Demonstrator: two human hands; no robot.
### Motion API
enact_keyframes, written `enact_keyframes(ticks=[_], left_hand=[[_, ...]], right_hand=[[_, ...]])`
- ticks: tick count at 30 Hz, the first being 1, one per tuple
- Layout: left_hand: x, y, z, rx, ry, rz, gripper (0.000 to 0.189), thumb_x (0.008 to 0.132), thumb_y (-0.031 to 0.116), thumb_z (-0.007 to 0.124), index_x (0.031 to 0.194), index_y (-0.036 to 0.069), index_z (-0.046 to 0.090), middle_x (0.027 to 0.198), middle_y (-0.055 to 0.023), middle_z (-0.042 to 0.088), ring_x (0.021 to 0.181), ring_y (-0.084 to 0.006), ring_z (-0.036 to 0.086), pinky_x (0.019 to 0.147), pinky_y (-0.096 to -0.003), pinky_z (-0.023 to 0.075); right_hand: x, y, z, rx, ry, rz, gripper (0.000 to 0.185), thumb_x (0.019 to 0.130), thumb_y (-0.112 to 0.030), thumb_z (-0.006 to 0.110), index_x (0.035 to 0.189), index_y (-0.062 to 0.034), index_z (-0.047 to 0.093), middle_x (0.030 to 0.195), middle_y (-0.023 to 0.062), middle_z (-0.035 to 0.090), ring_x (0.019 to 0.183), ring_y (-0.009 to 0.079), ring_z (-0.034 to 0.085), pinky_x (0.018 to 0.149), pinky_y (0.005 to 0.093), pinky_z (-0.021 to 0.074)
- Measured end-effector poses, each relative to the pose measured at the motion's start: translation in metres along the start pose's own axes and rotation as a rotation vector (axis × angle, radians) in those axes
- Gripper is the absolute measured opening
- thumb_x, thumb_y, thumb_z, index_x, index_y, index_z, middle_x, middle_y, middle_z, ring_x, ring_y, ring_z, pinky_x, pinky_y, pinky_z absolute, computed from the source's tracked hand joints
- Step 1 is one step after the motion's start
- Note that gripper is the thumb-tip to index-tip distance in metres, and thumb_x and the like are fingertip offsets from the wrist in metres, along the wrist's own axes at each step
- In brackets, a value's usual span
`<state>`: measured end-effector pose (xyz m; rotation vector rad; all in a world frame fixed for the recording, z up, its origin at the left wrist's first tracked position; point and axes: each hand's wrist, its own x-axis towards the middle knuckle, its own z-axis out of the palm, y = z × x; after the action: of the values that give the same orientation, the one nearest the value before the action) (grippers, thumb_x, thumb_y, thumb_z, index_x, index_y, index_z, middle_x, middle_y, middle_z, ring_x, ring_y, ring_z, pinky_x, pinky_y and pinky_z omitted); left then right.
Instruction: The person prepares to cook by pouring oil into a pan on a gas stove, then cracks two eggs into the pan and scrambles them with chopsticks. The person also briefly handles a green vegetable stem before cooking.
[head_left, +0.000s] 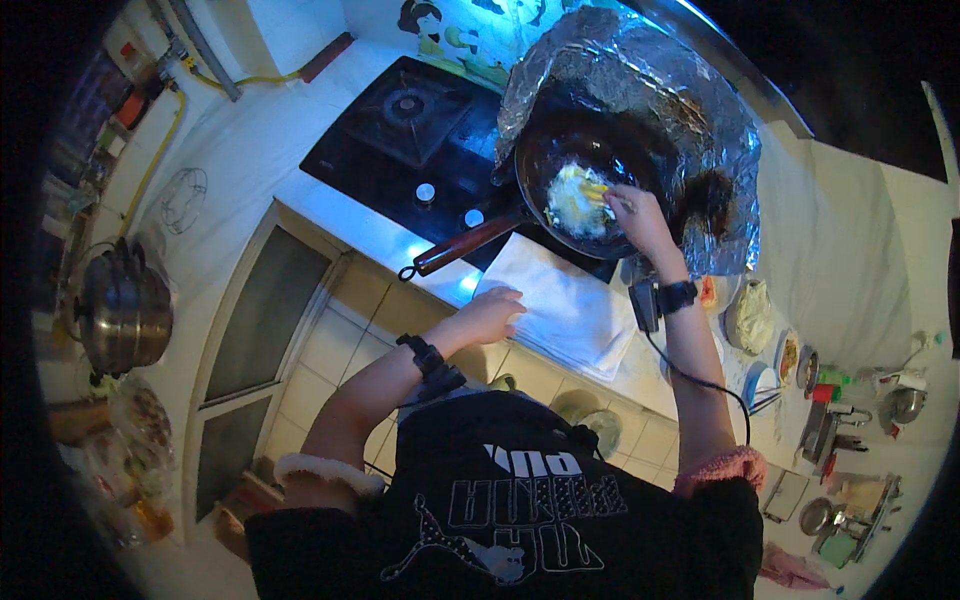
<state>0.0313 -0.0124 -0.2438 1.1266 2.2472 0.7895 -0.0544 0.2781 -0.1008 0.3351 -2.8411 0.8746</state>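
Observation:
A dark wok (529, 187) with a wooden handle (469, 244) sits on the right burner. White, bubbling contents (574, 202) lie in it, with yellow bits among them. My right hand (637, 217) is over the wok's right side, its fingertips pinched on a small yellow piece (596, 192), probably food. At the counter's front edge, my left hand (495, 313) rests by a folded white cloth (562, 307), fingers a little apart and nothing visible in them. The cloth lies in front of the wok.
Crumpled aluminium foil (720, 142) shields the wok's back and right. The left burner (407, 106) bears no pan. Cabbage (750, 315) and several bowls stand at right. A steel steamer pot (126, 311) and a wire rack (184, 200) are at left. A cable (697, 382) trails from my right wrist.

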Motion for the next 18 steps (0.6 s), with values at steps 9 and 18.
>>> enact_keyframes(ticks=[9, 18], left_hand=[[0.007, -0.019, 0.009, 0.15, 0.087, -0.075, 0.061, 0.073, 0.022, 0.076, 0.13, 0.016, 0.057, 0.149, -0.0173, 0.034, 0.139, -0.041, 0.028, 0.112, -0.0478, 0.0283], [0.006, -0.014, 0.005, 0.104, 0.103, -0.104, 0.06, 0.073, 0.013, 0.075, 0.13, 0.013, 0.057, 0.151, -0.0171, 0.031, 0.14, -0.0418, 0.024, 0.114, -0.0456, 0.028]], right_hand=[[-0.002, -0.006, 0.002, -0.099, 0.016, 0.092, 0.021, 0.088, -0.019, 0.061, 0.094, -0.0016, 0.07, 0.088, 0.0213, 0.067, 0.083, 0.0382, 0.065, 0.075, 0.0423, 0.052], [-0.003, -0.001, 0.0, -0.061, 0.084, 0.057, 0.018, 0.088, -0.016, 0.06, 0.094, -0.0016, 0.07, 0.088, 0.0229, 0.067, 0.084, 0.0391, 0.065, 0.075, 0.0415, 0.0526]])
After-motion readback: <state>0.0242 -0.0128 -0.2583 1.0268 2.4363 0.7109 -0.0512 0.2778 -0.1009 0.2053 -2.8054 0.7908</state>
